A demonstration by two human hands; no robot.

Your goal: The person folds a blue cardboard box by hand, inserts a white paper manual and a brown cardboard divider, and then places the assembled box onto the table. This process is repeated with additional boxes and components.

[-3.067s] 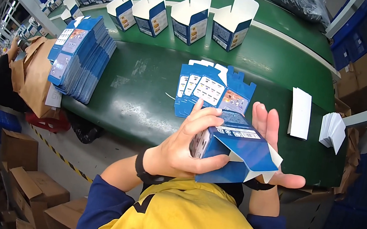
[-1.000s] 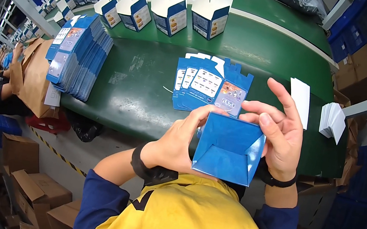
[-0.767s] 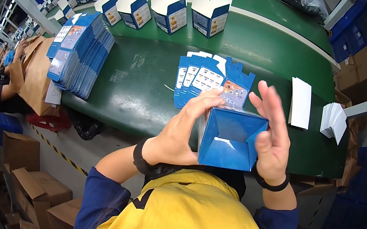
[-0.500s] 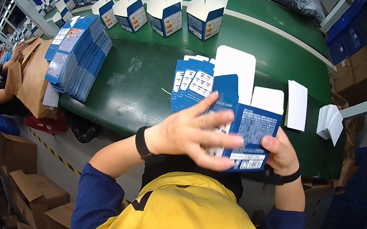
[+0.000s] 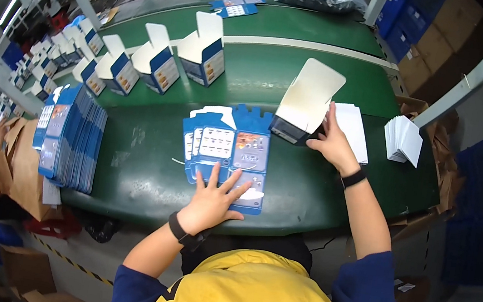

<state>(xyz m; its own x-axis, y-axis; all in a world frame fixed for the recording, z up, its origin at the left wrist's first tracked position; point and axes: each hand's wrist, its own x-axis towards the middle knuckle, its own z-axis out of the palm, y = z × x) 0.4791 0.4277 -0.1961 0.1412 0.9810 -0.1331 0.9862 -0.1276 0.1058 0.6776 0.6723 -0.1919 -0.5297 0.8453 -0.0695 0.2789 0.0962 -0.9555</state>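
My right hand (image 5: pixel 338 144) grips the near right side of an open box (image 5: pixel 306 98), blue outside and white inside, its lid flap raised. The box tilts over the green work surface; whether its base touches the surface I cannot tell. My left hand (image 5: pixel 213 200) lies with fingers spread on a few flat, unfolded blue cartons (image 5: pixel 250 158), which overlap one another and carry printed pictures. Under my right hand's fingertips, a stack of white sheets (image 5: pixel 352 130) is partly covered.
A tall stack of flat blue cartons (image 5: pixel 75 143) stands at the left. Open boxes (image 5: pixel 202 59) line the green belt (image 5: pixel 267 66) beyond. Folded white cards (image 5: pixel 404 140) stand at the right, near a grey post (image 5: pixel 467 82). Another person's arm (image 5: pixel 0 179) is at far left, beside brown paper (image 5: pixel 26 171).
The box has moved away from my body, from between both hands into my right hand alone. My left hand has let go and come down onto the flat cartons. The view has shifted.
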